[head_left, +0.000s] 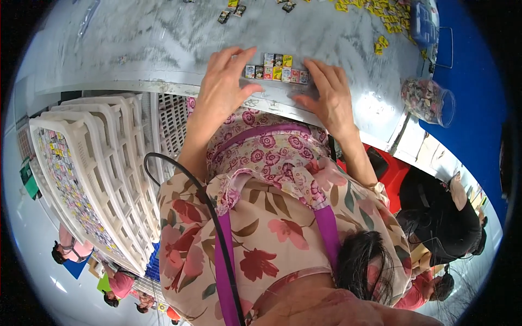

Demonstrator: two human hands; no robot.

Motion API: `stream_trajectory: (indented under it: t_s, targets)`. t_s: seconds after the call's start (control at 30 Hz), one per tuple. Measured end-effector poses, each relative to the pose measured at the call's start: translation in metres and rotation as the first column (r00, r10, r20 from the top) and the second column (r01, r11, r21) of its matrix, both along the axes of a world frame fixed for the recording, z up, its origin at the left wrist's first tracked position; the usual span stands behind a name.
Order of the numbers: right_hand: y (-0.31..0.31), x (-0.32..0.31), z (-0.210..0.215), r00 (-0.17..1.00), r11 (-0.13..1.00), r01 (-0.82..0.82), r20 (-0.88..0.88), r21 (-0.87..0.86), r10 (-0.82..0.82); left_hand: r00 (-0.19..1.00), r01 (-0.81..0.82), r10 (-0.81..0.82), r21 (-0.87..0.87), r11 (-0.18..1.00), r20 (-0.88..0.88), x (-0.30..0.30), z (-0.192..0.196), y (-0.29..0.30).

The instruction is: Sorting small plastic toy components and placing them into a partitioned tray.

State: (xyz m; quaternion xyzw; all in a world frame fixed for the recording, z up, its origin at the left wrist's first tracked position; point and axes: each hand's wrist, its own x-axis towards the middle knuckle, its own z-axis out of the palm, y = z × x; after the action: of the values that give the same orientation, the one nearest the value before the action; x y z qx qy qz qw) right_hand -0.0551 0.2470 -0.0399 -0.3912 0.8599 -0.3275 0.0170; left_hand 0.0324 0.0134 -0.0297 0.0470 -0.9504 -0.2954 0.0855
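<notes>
On the grey metal table (179, 54) in front of me lies a small group of box-shaped wrapped pieces (277, 73), like tiny packets, in white, black, yellow and pink. They form a long row at the near side, with three more set against its far side. My left hand (223, 79) hovers just left of the row, its thumb and fingers spread, holding nothing. At the other end is my right hand (333, 95), fingers extended and thumb apart, with the index fingertip close to the last piece. Whether that fingertip touches it I cannot tell.
Loose black and yellow packets (232, 12) lie farther back, and a yellow heap (389, 16) fills the far right. A clear jar (428, 102) of wrapped pieces lies tilted at the right edge. Stacked white crates (103, 146) stand at my left; people (443, 212) are nearby.
</notes>
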Motion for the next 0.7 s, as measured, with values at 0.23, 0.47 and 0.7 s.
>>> stream_trajectory:
  t_s: [0.23,0.47,0.7]
  targets:
    - [-0.007,0.000,-0.006,0.999,0.998,0.022,-0.024,-0.050,-0.023,0.940,0.262,-0.296,-0.197,0.945,-0.171,0.000,-0.004,0.024]
    - [-0.010,-0.002,-0.013,0.999,0.995,0.032,-0.038,-0.093,-0.035,0.950,0.247,-0.303,-0.408,0.879,-0.078,0.006,-0.020,0.032]
    - [-0.011,-0.001,-0.014,0.999,0.990,0.031,0.031,-0.139,-0.027,0.973,0.191,-0.205,-0.136,0.972,-0.103,-0.006,-0.019,0.014]
